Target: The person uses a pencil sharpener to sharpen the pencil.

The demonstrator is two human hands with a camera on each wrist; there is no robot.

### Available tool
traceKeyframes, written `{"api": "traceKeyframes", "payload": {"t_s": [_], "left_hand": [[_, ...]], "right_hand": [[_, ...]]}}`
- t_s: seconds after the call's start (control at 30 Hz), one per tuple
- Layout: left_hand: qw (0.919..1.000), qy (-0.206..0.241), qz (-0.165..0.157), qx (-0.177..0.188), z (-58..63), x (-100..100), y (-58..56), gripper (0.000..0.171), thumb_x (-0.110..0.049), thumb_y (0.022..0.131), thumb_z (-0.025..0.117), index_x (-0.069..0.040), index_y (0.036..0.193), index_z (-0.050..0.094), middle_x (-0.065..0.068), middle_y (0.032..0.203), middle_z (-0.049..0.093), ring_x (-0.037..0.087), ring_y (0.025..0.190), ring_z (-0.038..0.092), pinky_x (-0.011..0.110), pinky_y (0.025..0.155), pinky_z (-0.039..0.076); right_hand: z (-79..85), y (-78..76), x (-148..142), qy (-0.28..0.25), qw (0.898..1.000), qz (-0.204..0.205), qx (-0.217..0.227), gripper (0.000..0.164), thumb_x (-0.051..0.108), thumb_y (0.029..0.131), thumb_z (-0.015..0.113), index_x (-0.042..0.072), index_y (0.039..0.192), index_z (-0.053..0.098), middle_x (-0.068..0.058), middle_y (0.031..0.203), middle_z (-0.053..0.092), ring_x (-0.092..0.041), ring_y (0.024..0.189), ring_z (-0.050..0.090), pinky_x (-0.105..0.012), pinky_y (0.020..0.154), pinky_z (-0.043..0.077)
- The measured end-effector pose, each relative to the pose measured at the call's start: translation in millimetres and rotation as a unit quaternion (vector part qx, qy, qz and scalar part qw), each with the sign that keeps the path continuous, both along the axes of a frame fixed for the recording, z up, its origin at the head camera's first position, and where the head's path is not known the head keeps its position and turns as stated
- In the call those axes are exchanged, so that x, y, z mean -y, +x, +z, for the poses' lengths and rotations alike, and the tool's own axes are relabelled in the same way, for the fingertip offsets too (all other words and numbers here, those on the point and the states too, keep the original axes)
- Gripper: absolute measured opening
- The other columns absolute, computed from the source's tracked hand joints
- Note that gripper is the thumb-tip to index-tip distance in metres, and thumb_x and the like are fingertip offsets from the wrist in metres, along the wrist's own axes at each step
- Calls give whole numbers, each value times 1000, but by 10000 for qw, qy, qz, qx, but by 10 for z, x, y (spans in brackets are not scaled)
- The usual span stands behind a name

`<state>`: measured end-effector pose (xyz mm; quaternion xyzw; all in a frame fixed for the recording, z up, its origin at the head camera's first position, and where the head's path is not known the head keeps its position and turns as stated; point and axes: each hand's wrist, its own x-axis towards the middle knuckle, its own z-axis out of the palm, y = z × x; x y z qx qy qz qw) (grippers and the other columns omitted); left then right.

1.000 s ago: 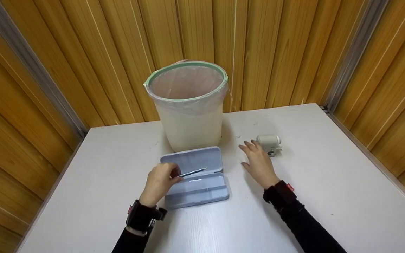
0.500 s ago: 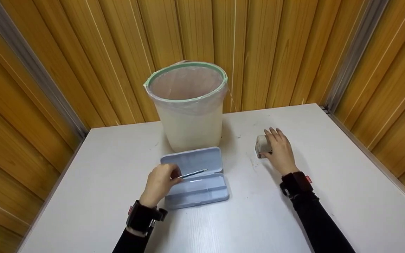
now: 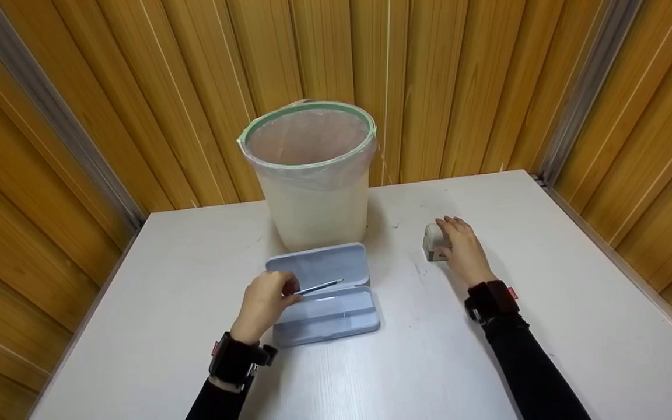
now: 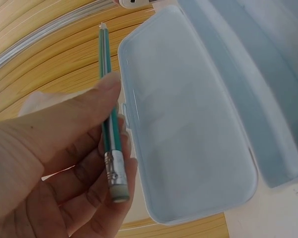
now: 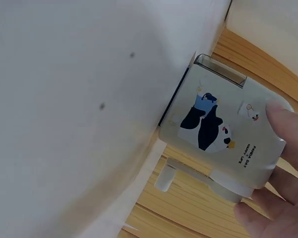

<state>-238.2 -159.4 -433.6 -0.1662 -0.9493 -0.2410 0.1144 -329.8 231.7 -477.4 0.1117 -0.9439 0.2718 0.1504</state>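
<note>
My left hand [image 3: 266,300] pinches a green-and-silver striped pencil [image 4: 111,134] between thumb and fingers, with its eraser end toward the wrist camera. The pencil is over an open light blue pencil case [image 3: 324,262], whose lid lies back toward the bin. To the right, my right hand [image 3: 465,251] grips a cream pencil sharpener [image 5: 218,124] with panda pictures. Thumb and fingers lie on opposite sides of it. A crank handle [image 5: 188,171] shows on the sharpener in the right wrist view. In the head view the hand covers much of the sharpener, which stands on the table.
A pale bin [image 3: 321,210] with a green rim and clear liner stands just behind the pencil case. The white table [image 3: 167,280] meets wood-patterned walls [image 3: 458,87] at the back and both sides.
My right hand has moved right from beside the pencil sharpener and taken hold of it. The crank side, visible earlier, is now covered in the head view. My left hand and the pencil stay put.
</note>
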Motion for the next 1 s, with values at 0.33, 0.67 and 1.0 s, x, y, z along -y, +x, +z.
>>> {"api": "traceKeyframes", "payload": {"t_s": [0.33, 0.67, 1.0], "left_hand": [[10000, 63, 11, 10, 19, 0, -2, 18, -9, 73, 84, -11, 72, 66, -2, 68, 65, 10, 65, 58, 30, 59, 47], [10000, 24, 53, 5, 39, 2, 24, 19, -12, 73, 84, -13, 73, 65, -4, 68, 65, 9, 66, 59, 28, 59, 48], [9999, 39, 61, -71, 42, 7, 17, 19, -11, 72, 85, -12, 72, 66, -3, 67, 65, 10, 65, 59, 29, 59, 48]], "right_hand": [[13, -9, -65, -71, 9995, 97, -296, 51, -5, 81, 73, -5, 129, 55, -29, 131, 53, -47, 129, 45, -57, 109, 38], [74, 9, -117, 73, 9992, 279, -281, 48, -7, 77, 76, -8, 122, 59, -30, 128, 55, -47, 125, 47, -57, 107, 40], [226, 91, -100, 352, 9976, 453, 393, 43, -5, 80, 75, -9, 120, 59, -30, 124, 57, -46, 121, 49, -57, 104, 42]]}}
